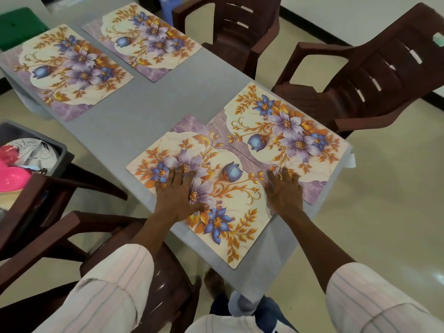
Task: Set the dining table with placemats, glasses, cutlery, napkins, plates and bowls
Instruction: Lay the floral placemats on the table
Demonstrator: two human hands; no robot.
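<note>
1. Nearby, the left hand [179, 193] lies flat on the near rectangular floral placemat [230, 203] in cream, purple and orange, fingers straight and slightly apart, gripping nothing. This mat's closest corner sits just beside the edge of the grey table [149, 111]. A firm push toward the body could slide that corner over the edge and tip the mat to the floor.
2. Beside it, the right hand [284, 188] also rests flat with its fingers spread. It lies where the near placemat meets the second matching placemat [295, 131]. The two mats overlap, though I cannot tell which lies on top. Dragging one is likely to pull the other along and leave both crooked.
3. If the overlap stays, a plate or glass set across the ridge could rock.
4. To the left, a grey plastic tub [63, 150] holds a white plate [31, 150] and pink plastic bowls [12, 174]. It stands on a dark brown plastic chair [48, 188] beside the table, so a careless reach could knock it.
5. Farthest off, the two far floral placemats [72, 68] lie apart and look settled, so a hard nudge of the table is the only threat to them.
</note>
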